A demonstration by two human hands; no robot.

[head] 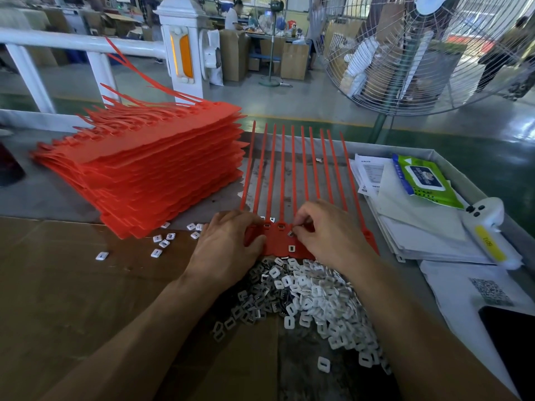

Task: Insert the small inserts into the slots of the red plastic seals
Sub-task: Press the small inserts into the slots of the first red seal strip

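Your two forearms show bare from the lower frame edge up to the wrists; no sleeve reaches into view. Your left hand wears no glove, ring or watch, and your right hand is just as bare. Fingernails are short and unpainted where they can be seen. No bands, straps or markings appear on either wrist.
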